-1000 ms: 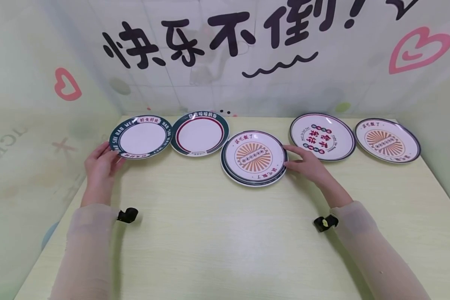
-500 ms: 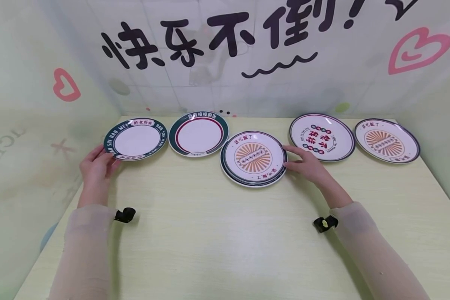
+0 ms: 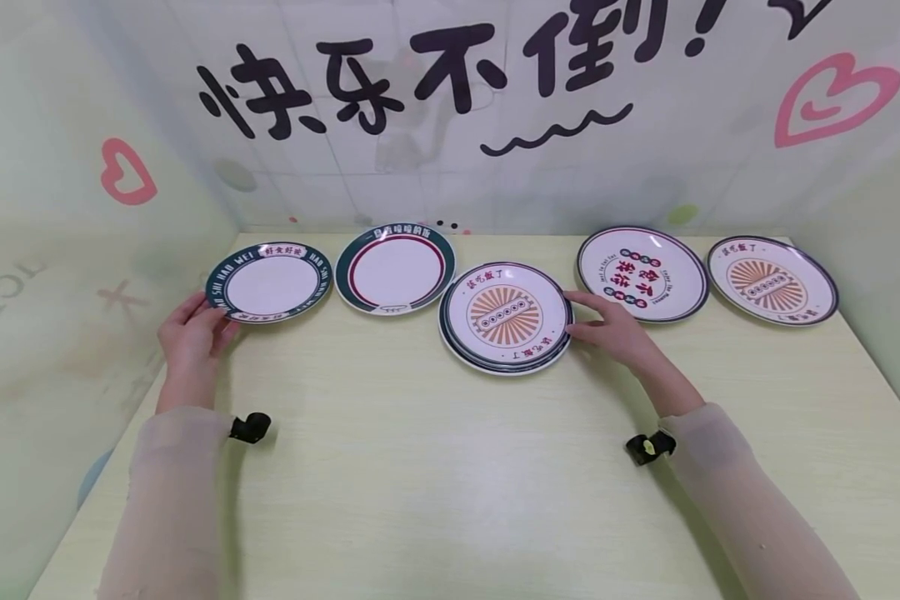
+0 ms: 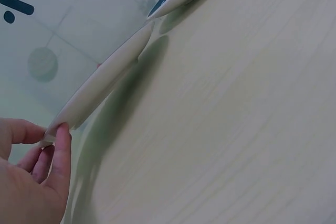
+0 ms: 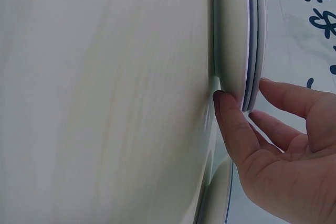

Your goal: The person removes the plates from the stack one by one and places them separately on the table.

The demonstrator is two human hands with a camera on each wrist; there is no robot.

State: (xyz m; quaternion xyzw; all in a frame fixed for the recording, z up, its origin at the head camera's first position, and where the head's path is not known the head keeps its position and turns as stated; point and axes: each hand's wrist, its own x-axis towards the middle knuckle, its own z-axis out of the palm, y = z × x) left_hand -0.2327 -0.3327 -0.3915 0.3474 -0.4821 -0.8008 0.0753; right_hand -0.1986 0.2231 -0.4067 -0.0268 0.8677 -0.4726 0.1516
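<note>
My left hand (image 3: pixel 191 337) pinches the left rim of a white plate with a dark green lettered border (image 3: pixel 270 283). In the left wrist view this plate (image 4: pixel 100 85) is seen edge-on, with a shadow on the table beneath it. At the right side of a stack of plates (image 3: pixel 506 317), my right hand (image 3: pixel 611 333) holds the edge between thumb and fingers. An orange sunburst pattern decorates the top plate. From the right wrist, several layered rims of the stack (image 5: pixel 244 35) show, with fingertips at the lower edge.
Between the held plate and the stack lies another green-rimmed plate (image 3: pixel 396 271) with a red ring. Behind the right hand is a plate with red lettering (image 3: pixel 642 275); a sunburst plate (image 3: pixel 772 281) sits farther right. A printed wall (image 3: pixel 420 196) closes off the table's back.
My left hand has shifted the green-bordered plate left and slightly toward me, widening the gap from the red-ringed plate. The right hand and the stack stay in place.
</note>
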